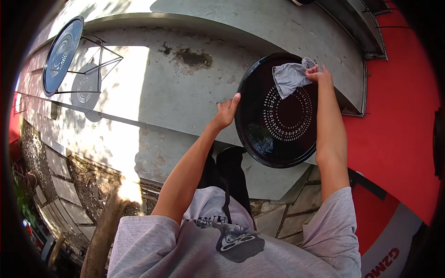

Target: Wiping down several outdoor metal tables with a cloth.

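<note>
A round black metal tabletop or tray [255, 114] with rings of small perforations is held tilted before me. Its glossy face shows a pale reflection low on the left side. At its left rim is my left hand [228, 110], thumb up along the edge and fingers partly hidden behind it. My right hand [320, 73] grips a crumpled grey cloth [289, 78] near the upper right rim. The cloth lies against the tabletop's face and overlaps the top of the perforated rings.
A similar round top on a thin metal-rod frame [63, 55] stands on the concrete step [180, 100] at left. Another concrete ledge [243, 17] rises behind. A red panel [393, 114] is on the right. Below lie stone pavers [271, 219] and a wooden trunk [100, 232].
</note>
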